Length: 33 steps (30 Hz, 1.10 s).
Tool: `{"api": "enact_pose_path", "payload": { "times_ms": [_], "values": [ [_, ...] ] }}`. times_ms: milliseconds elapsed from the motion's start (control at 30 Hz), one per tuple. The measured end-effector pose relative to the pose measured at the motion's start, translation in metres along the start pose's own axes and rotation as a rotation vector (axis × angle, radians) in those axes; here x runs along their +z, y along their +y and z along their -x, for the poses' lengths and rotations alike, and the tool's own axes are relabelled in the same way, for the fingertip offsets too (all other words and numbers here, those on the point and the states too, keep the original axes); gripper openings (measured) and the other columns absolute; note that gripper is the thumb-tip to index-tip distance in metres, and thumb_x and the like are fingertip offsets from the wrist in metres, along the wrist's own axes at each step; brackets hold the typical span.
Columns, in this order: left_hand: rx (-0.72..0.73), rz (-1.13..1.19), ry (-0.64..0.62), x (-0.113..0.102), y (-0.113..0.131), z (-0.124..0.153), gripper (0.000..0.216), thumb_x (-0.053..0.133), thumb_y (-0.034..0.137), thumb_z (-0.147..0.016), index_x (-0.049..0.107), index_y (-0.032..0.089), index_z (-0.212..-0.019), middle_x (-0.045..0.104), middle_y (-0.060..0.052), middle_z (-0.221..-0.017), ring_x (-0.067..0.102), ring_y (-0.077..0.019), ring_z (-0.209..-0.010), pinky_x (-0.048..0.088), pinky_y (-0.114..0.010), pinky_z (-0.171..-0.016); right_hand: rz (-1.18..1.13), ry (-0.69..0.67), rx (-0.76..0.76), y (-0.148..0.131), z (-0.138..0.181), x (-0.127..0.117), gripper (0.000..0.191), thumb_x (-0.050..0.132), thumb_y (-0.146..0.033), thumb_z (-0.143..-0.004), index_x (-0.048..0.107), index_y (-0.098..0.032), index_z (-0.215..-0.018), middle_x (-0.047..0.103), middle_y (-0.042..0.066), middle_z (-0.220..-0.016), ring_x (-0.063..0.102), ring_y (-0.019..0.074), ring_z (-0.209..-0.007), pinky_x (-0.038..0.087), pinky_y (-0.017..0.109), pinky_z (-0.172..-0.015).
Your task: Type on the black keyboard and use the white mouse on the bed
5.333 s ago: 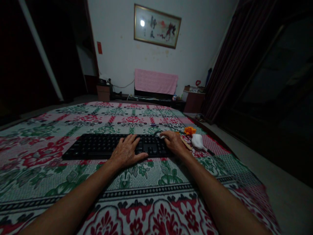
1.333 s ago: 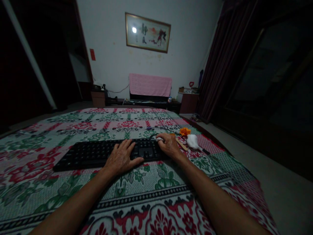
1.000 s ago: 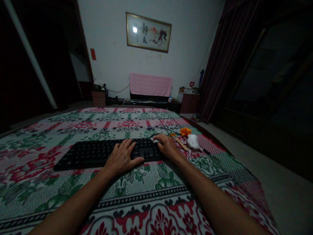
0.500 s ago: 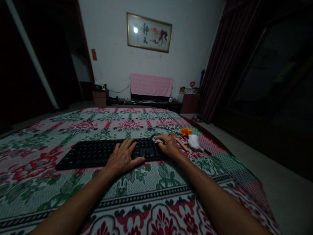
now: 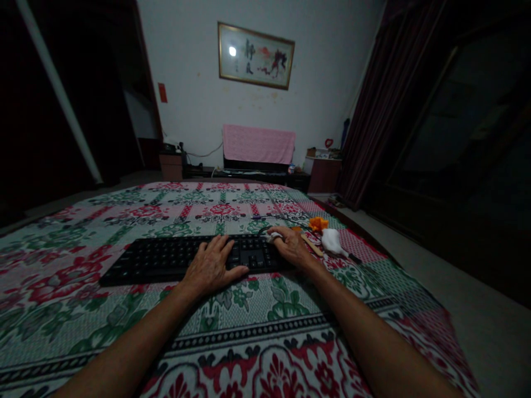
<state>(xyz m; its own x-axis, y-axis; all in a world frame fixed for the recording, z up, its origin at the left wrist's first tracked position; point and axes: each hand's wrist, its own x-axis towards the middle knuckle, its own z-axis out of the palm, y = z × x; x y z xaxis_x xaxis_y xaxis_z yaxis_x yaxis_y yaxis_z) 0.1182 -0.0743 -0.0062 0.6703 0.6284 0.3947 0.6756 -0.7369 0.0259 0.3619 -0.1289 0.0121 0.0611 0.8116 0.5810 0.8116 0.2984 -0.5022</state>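
– Keyboard (image 5: pixel 166 257) check: black, full-size, lying flat across the flowery bedspread (image 5: pixel 257 315), about mid-bed. Where are the hands on it?

– Left hand (image 5: pixel 211 266) is palm-down on the keys right of the middle, fingers loosely spread and flat, thumb hanging off the front edge onto the fabric. Right hand (image 5: pixel 293 247) sits at the keyboard's right end, fingers curled in tight, pinching a small white piece (image 5: pixel 271 237) over the far corner keys.

– Anything lying next to it?

– Yep, just right of that hand there's a wooden stick (image 5: pixel 310 244) and a white cloth wad (image 5: pixel 332 241), with an orange scrap (image 5: pixel 318 223) a bit further back. Way off at the wall, a pink cloth (image 5: pixel 259 145) hangs over low furniture, and a framed picture (image 5: pixel 256 55) is up above it.
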Motion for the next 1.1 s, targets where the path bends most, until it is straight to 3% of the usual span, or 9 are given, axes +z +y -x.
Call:
{"api": "enact_pose_path", "payload": {
  "times_ms": [233, 367, 600, 733, 867, 1100],
  "values": [
    [-0.001, -0.025, -0.005, -0.002, 0.001, 0.001, 0.076, 0.036, 0.071, -0.080, 0.047, 0.016, -0.132, 0.041, -0.013, -0.144, 0.036, -0.0302, -0.131, 0.030, -0.044, -0.104, 0.016, -0.056, -0.065, 0.000, 0.000, 0.000, 0.034, 0.044, -0.003, -0.070, 0.069, -0.019, -0.087, 0.068, 0.004, -0.092, 0.061, 0.0171, -0.090, 0.047, 0.032, -0.086],
    [0.000, -0.027, -0.006, -0.002, 0.002, 0.001, 0.077, 0.035, 0.071, -0.080, 0.047, 0.015, -0.132, 0.042, -0.014, -0.143, 0.036, -0.0298, -0.131, 0.030, -0.045, -0.103, 0.011, -0.017, -0.082, 0.002, -0.001, 0.000, 0.036, 0.041, -0.002, -0.067, 0.067, -0.020, -0.084, 0.067, 0.002, -0.088, 0.060, 0.0159, -0.087, 0.047, 0.031, -0.084],
    [0.001, -0.012, -0.004, -0.002, 0.002, 0.000, 0.075, 0.037, 0.070, -0.080, 0.048, 0.016, -0.132, 0.042, -0.014, -0.143, 0.036, -0.0302, -0.131, 0.030, -0.045, -0.103, 0.033, 0.098, -0.090, 0.000, -0.002, 0.001, 0.012, 0.051, -0.014, -0.073, 0.061, -0.019, -0.078, 0.063, 0.005, -0.089, 0.058, 0.0179, -0.086, 0.047, 0.031, -0.079],
    [-0.002, -0.002, -0.009, -0.001, 0.001, 0.000, 0.077, 0.037, 0.070, -0.080, 0.048, 0.015, -0.132, 0.042, -0.015, -0.143, 0.035, -0.0311, -0.131, 0.030, -0.046, -0.103, 0.098, 0.064, -0.114, 0.003, -0.003, 0.001, 0.022, 0.047, -0.008, -0.072, 0.062, -0.018, -0.084, 0.064, 0.006, -0.087, 0.059, 0.0189, -0.087, 0.046, 0.033, -0.082],
    [0.003, 0.007, 0.003, 0.000, 0.000, 0.000, 0.075, 0.037, 0.069, -0.080, 0.048, 0.016, -0.132, 0.042, -0.014, -0.142, 0.036, -0.0310, -0.131, 0.029, -0.047, -0.104, 0.135, 0.065, -0.076, 0.003, -0.003, 0.003, 0.033, 0.049, -0.006, -0.072, 0.062, -0.017, -0.100, 0.064, 0.009, -0.101, 0.058, 0.0213, -0.096, 0.045, 0.036, -0.087],
    [-0.004, 0.003, -0.007, 0.000, 0.000, 0.000, 0.076, 0.038, 0.069, -0.080, 0.047, 0.015, -0.132, 0.042, -0.014, -0.143, 0.036, -0.0311, -0.131, 0.029, -0.046, -0.104, 0.171, -0.082, -0.170, -0.010, -0.002, 0.018, 0.028, 0.046, -0.002, -0.079, 0.064, -0.018, -0.095, 0.063, 0.007, -0.097, 0.058, 0.0175, -0.092, 0.045, 0.029, -0.084]
  ]
}}
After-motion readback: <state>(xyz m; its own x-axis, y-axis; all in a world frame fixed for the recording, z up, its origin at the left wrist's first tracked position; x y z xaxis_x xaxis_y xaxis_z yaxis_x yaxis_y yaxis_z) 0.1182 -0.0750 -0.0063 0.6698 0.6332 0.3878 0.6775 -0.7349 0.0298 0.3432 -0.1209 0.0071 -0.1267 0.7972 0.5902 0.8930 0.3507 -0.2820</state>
